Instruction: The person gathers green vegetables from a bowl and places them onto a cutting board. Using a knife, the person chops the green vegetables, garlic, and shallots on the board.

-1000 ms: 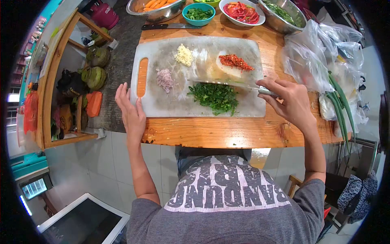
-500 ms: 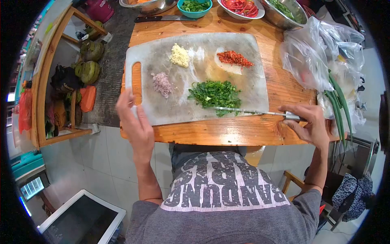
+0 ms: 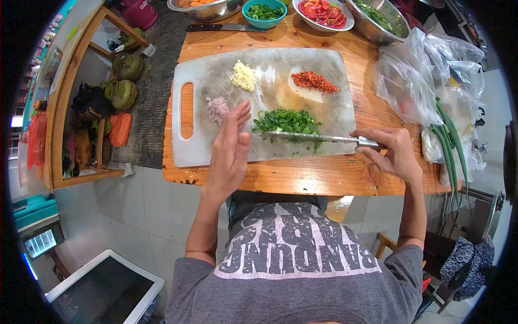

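My right hand [image 3: 393, 152] grips a knife [image 3: 318, 137] by its handle. The blade points left and lies along the near side of a pile of chopped greens [image 3: 288, 122]. Over the near left part of the white cutting board [image 3: 186, 155], my left hand [image 3: 229, 148] is open with fingers stretched out and holds nothing. Its fingertips are close to a small heap of minced pale-purple shallot [image 3: 217, 109], just left of the greens. Farther back on the board sit a heap of pale yellow minced garlic [image 3: 243, 76] and chopped red chilli [image 3: 314, 82].
A second knife [image 3: 221, 27] lies behind the board. Along the table's far edge stand a teal bowl of greens [image 3: 264, 21], a white bowl of sliced red vegetables [image 3: 324, 27] and metal bowls [image 3: 386, 38]. Plastic bags [image 3: 404, 81] and spring onions [image 3: 447, 140] are at right.
My left hand has moved right, from the board's left edge to beside the greens. My right hand has shifted the knife slightly left and away from me. The camera view has shifted slightly.
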A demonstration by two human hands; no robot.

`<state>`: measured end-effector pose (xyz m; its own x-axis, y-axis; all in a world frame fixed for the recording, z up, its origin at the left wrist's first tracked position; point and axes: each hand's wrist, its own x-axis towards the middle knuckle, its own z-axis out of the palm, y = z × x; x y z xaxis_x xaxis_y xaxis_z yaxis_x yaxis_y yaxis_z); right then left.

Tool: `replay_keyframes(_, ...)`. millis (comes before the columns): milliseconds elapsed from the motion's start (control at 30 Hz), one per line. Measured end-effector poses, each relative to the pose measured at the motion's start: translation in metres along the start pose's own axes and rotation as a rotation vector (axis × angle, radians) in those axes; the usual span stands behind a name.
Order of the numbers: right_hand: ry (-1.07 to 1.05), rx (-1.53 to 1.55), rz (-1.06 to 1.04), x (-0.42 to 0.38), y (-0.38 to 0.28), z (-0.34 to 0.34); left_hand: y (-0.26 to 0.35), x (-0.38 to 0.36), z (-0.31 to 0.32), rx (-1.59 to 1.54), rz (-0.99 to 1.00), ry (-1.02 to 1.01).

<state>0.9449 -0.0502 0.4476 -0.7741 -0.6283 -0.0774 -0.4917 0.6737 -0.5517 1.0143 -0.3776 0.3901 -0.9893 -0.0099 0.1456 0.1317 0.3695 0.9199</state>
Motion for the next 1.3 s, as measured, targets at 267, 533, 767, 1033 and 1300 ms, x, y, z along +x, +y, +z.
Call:
replay_keyframes(267, 0.063, 0.050, -0.012, -0.004, -0.025, 0.008, -0.003, 0.013, -0.010, -0.008, 0.101, 0.150)
replay_keyframes(533, 0.058, -0.106, -0.006, -0.004, -0.042, 0.019, -0.003, 0.021, -0.019, 0.035, 0.099, 0.210)
replay_keyframes(767, 0.162, -0.131, 0.100, -0.008, -0.038, 0.014, -0.013, 0.023, -0.043, 0.069, 0.078, 0.199)
replay_keyframes(1033, 0.038, -0.033, 0.051, -0.012, -0.051, 0.013, -0.008, 0.021, -0.033, 0.077, 0.088, 0.096)
replay_keyframes(1300, 0.033, -0.147, 0.066, -0.011, -0.027, 0.013, -0.032, 0.037, -0.090, 0.435, 0.111, 0.374)
